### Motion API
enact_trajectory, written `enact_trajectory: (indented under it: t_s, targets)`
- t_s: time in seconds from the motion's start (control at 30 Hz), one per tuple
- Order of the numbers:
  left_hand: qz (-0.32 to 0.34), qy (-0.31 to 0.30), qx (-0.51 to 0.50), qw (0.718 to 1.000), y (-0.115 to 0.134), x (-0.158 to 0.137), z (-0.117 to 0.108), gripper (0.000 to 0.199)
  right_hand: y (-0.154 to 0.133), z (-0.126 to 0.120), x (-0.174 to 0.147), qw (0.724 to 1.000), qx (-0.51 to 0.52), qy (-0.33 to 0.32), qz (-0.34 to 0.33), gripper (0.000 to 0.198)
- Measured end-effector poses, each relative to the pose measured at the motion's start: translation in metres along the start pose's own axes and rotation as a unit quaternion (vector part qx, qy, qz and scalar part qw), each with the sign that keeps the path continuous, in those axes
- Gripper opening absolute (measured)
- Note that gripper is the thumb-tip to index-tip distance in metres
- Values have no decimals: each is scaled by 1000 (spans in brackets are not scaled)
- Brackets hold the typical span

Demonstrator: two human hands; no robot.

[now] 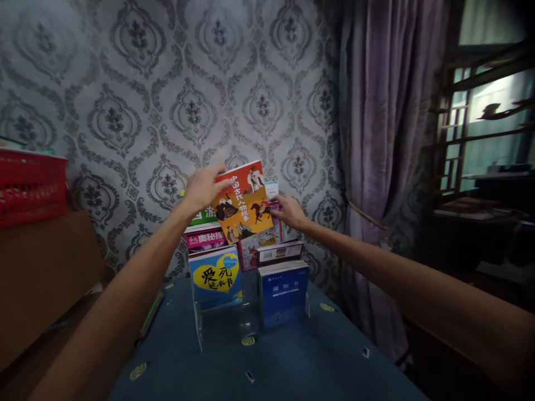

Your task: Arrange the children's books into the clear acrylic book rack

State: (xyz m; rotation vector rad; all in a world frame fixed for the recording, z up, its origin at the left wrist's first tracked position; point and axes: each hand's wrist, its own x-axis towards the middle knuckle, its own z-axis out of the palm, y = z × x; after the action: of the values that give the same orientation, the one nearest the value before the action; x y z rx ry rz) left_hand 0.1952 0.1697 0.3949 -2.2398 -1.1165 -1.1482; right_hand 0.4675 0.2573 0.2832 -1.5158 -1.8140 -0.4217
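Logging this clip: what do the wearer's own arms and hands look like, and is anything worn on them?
Both the left arm and right arm are bare, with no sleeve in view. The left hand and right hand are ungloved; no watch or bracelet shows. Blur hides finer detail.

The left edge crops the red basket [33,186]; left hand [204,191] seems blurred.

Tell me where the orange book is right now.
In the head view, the orange book is near the centre, with the left hand at its upper-left corner and the right hand by its right edge.
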Motion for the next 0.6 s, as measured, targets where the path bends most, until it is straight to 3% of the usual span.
enact_trajectory:
  t_s: [0.13, 0.23, 0.4, 0.5, 0.6]
  targets:
    - [14, -10, -10, 1000, -3, 7, 1, 25, -3, 1, -8, 998, -10, 59, 19, 44]
    - [13, -14, 23, 1000, -6, 6, 3, 25, -7, 1, -13, 997, 4, 70, 18, 32]
    - [29, -23, 55, 998, -13, -1, 6, 25, -20, -4, -22, 990, 137, 28, -16, 19]
    - [27, -25, 51, 998, -17, -2, 4, 25, -34, -11, -30, 971, 231, -40, -44, 36]
    - [19, -21, 29, 999, -21, 0, -4, 25, -48, -15, -33, 942, 319, -63, -81, 42]
